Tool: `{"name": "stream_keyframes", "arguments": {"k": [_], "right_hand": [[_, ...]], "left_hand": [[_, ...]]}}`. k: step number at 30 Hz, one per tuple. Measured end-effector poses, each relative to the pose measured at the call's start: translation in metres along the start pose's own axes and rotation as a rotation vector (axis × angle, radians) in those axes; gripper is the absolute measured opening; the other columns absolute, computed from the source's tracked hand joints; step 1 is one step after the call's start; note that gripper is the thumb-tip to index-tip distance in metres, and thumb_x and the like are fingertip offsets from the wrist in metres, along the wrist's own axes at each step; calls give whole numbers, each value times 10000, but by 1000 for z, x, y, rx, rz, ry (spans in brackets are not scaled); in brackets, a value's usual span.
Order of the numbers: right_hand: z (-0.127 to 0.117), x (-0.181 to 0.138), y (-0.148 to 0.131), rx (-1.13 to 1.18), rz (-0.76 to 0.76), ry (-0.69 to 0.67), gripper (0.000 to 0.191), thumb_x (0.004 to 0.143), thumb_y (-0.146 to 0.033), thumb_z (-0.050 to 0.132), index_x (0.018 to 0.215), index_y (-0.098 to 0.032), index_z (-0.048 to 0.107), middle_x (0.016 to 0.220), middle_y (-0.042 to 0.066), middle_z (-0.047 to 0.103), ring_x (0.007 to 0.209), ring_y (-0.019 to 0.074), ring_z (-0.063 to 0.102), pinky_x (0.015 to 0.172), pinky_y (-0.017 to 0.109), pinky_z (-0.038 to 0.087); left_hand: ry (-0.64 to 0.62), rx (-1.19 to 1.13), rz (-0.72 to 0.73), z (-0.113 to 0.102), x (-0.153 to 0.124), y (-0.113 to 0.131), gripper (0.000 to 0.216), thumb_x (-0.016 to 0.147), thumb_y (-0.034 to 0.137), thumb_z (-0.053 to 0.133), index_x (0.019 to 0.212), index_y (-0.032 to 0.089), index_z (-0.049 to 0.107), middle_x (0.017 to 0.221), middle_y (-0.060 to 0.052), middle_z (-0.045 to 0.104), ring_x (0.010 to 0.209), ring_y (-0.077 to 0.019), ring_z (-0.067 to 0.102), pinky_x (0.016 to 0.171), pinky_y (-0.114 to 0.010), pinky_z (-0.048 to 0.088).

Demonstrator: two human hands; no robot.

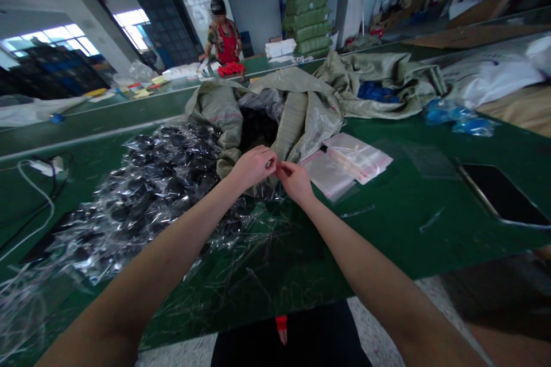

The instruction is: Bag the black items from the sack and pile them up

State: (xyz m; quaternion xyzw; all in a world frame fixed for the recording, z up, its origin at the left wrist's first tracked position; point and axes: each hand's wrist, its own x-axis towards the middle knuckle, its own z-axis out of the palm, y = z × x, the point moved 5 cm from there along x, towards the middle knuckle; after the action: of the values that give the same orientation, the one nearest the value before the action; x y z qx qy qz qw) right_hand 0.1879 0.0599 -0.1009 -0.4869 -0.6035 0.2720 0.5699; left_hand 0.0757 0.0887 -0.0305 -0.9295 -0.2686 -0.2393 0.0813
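Note:
My left hand (255,166) and my right hand (297,181) meet over the table in front of the woven sack, fingertips pinched close together. Whatever sits between the fingers is too small or hidden to name; a bit of shiny clear film shows just below them. Behind my hands gapes an open grey-green woven sack (301,114) with dark contents. To the left lies a heap of dark items in clear plastic wrappers (159,178). Stacks of flat clear plastic bags (344,160) lie right of my right hand.
A phone (503,192) lies on the green table (387,235) at the right. Thin plastic strips (253,241) litter the front. Blue wrapped items (460,117) and a second sack (387,69) sit farther back. A white cable (47,200) runs at left. A person (224,40) stands across the tables.

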Motion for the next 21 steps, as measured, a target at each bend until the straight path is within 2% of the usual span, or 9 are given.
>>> {"name": "stream_keyframes", "arguments": {"k": [4, 8, 10, 12, 14, 16, 18, 20, 21], "right_hand": [[2, -1, 4, 46, 67, 28, 123, 818, -259, 593, 811, -207, 704, 822, 42, 740, 772, 210, 687, 788, 350, 547], [9, -2, 15, 360, 229, 83, 98, 855, -293, 544, 835, -221, 608, 818, 31, 730, 784, 192, 711, 779, 350, 578], [13, -2, 21, 520, 320, 93, 80, 872, -297, 518, 855, -228, 555, 812, 22, 722, 746, 182, 718, 735, 343, 591], [15, -2, 25, 589, 369, 92, 74, 875, -307, 522, 871, -232, 527, 819, 18, 716, 705, 180, 718, 687, 338, 594], [16, -2, 26, 607, 391, 91, 99, 871, -330, 540, 887, -236, 515, 837, 19, 715, 691, 180, 717, 664, 339, 595], [16, -2, 27, 609, 395, 91, 137, 864, -362, 562, 893, -239, 512, 851, 20, 713, 690, 180, 715, 666, 345, 600], [16, -2, 26, 606, 387, 96, 167, 856, -387, 577, 894, -239, 512, 851, 21, 710, 685, 180, 713, 672, 352, 605], [15, -2, 25, 600, 369, 104, 184, 850, -398, 586, 897, -236, 513, 854, 24, 711, 673, 182, 714, 660, 353, 607], [15, -2, 24, 596, 360, 106, 191, 845, -401, 590, 901, -234, 515, 861, 28, 713, 670, 183, 715, 651, 351, 608]], "left_hand": [[167, -279, -300, -5, -2, -22, 50, 724, 137, 582, 726, 174, 616, 746, -29, 640, 738, -164, 588, 754, -295, 483], [560, -919, -776, -20, -17, -68, 51, 748, 215, 553, 712, 182, 538, 762, -34, 656, 743, -155, 628, 780, -313, 514], [698, -1259, -901, -27, -28, -86, 122, 785, 231, 519, 687, 193, 458, 728, -29, 634, 734, -137, 626, 784, -299, 529], [751, -1384, -969, -37, -42, -96, 227, 815, 223, 495, 638, 210, 355, 566, 30, 491, 558, -78, 515, 662, -215, 514], [685, -1389, -1008, -42, -56, -97, 326, 821, 209, 498, 599, 217, 260, 470, 78, 274, 401, -49, 290, 433, -159, 367], [548, -1371, -1049, -37, -70, -86, 309, 773, 190, 572, 585, 209, 327, 450, 96, 225, 365, -44, 171, 340, -180, 177], [343, -1277, -1056, -25, -80, -67, 153, 689, 172, 687, 655, 172, 537, 439, 96, 334, 368, -45, 221, 352, -197, 140], [33, -960, -915, -12, -80, -44, 169, 667, 278, 757, 731, 154, 662, 516, 55, 513, 445, -68, 376, 421, -204, 269], [-66, -830, -830, -6, -79, -33, 218, 670, 347, 765, 744, 154, 695, 583, 30, 587, 511, -89, 452, 479, -216, 333]]}}
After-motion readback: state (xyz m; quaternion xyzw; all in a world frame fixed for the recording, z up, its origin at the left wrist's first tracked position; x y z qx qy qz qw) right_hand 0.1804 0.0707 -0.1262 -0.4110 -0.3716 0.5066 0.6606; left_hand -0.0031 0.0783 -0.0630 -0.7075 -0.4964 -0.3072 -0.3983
